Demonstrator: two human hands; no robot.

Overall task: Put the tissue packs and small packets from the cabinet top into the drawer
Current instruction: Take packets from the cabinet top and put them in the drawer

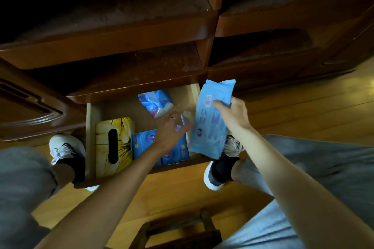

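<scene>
The wooden drawer [90,127] stands pulled out at floor level between my feet. Inside lie a yellow flowered tissue box [121,133] at the left, blue tissue packs [144,142] at the front, and a crumpled blue pack [155,101] at the back. My right hand [234,116] grips a long light-blue tissue pack [210,119] held upright over the drawer's right edge. My left hand [169,134] reaches into the drawer with its fingers around a small clear packet [185,119], blurred.
Dark wooden cabinet shelves [121,38] overhang the drawer from behind. A cabinet door [26,111] stands open at the left. My shoes [64,147] flank the drawer on the wooden floor. A small wooden stool [178,230] sits below me.
</scene>
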